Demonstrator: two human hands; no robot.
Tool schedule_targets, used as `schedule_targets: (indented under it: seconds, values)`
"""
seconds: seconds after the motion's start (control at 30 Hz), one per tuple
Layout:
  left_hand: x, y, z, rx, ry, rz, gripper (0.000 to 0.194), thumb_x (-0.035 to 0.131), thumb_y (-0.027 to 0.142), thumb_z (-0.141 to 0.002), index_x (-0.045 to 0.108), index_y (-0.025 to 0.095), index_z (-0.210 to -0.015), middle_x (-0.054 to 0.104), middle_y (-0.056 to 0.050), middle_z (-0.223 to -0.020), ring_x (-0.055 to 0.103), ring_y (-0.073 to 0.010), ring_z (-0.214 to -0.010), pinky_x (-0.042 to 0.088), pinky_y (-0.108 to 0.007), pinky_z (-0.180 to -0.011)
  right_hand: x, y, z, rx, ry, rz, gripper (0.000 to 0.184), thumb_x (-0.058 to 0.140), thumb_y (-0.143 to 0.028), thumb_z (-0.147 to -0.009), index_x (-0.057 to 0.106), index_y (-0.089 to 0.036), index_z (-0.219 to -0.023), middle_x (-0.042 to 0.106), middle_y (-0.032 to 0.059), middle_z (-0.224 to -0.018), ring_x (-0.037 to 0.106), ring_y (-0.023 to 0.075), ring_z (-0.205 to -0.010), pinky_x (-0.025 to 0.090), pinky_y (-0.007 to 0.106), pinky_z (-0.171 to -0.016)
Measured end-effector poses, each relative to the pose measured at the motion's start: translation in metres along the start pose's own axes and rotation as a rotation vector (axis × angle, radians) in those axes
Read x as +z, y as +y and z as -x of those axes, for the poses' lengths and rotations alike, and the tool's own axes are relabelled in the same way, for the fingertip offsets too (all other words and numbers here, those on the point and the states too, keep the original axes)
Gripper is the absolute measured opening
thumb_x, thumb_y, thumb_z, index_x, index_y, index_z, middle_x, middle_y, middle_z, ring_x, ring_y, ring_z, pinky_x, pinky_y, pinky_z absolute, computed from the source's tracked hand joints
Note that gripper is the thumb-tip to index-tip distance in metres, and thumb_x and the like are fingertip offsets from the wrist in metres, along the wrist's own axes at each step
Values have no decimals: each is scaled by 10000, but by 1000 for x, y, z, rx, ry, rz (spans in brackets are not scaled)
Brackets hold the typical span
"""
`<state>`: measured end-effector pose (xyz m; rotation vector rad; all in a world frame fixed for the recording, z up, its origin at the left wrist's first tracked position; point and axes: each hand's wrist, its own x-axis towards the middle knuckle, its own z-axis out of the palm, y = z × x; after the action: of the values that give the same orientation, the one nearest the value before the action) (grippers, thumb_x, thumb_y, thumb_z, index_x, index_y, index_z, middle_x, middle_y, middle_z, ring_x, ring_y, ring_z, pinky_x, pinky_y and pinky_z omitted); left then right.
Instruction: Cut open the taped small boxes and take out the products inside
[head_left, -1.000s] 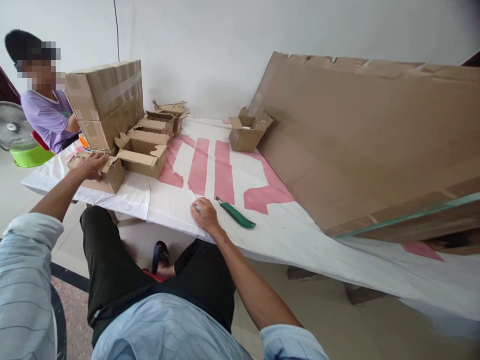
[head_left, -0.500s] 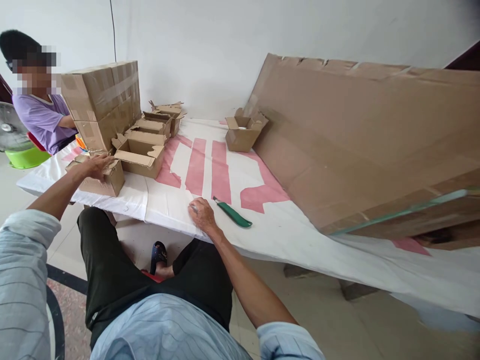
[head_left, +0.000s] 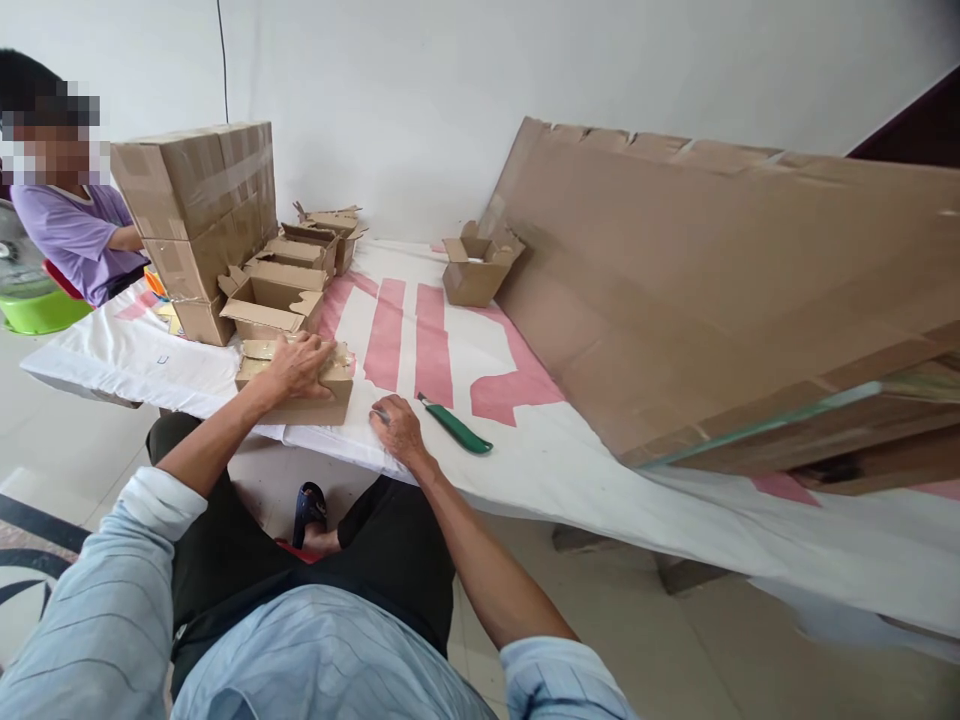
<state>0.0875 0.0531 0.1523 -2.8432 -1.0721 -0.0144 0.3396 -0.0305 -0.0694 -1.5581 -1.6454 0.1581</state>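
Observation:
My left hand (head_left: 301,366) lies over the top of a small cardboard box (head_left: 311,408) near the table's front edge, fingers bent and gripping it. Clear tape shows on the box's top, partly covered by the hand. To the right, my right hand (head_left: 399,428) rests on the cloth with its fingers curled in. A small grey thing sticks out between thumb and fingers, too small to name. Just beyond that hand lies a green-handled cutter (head_left: 459,428), apart from it. Behind the gripped box stands an open cardboard box (head_left: 271,302).
Taped cartons (head_left: 196,190) are stacked at the left. More open boxes (head_left: 330,232) stand behind, and one open box (head_left: 476,268) sits near a large leaning cardboard sheet (head_left: 720,290). A white cloth with pink patches (head_left: 433,340) covers the table. A person in purple (head_left: 71,225) sits at far left.
My left hand has brought the small cardboard box rightward along the front edge, from beside the stack to near my right hand. The right hand has stayed in place; the view has shifted slightly.

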Motion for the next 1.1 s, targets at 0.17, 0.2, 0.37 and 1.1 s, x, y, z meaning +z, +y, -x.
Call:
schedule_targets:
  seconds: [0.17, 0.2, 0.37, 1.1]
  values:
    - [4, 8, 5, -43, 162, 113, 737, 825, 585, -1008, 619, 248, -1630, 637, -238, -1661, 567, -466, -1528, 494, -641, -1193, 0, -2, -2, 22, -2, 6, 124, 674, -193, -944, 774, -263, -968, 778, 123, -1094, 713, 335, -1116, 613, 478, -1041]
    - [5, 2, 10, -82, 222, 139, 672, 790, 559, -1037, 637, 253, -1614, 628, -224, -1680, 565, -455, -1541, 505, -631, -1197, 0, -2, -2, 19, 1, 4, 125, 672, -194, -943, 776, -260, -968, 780, 124, -1090, 715, 337, -1114, 612, 482, -1040]
    - [21, -36, 38, -308, 436, 312, 442, 687, 468, -1081, 761, 237, -1450, 743, -168, -1505, 683, -379, -1413, 562, -539, -1221, 2, -2, -1, -14, 40, -13, 141, 664, -194, -926, 776, -272, -963, 798, 120, -1063, 714, 339, -1088, 622, 495, -1021]
    - [54, -54, 74, -727, 595, 776, 493, 744, 447, -924, 799, 185, -1338, 853, -149, -1377, 824, -346, -1162, 651, -459, -1047, 7, -52, -2, -31, 37, -279, 431, 667, -366, -991, 760, -245, -1394, 819, 121, -1201, 773, 320, -1133, 652, 494, -1052]
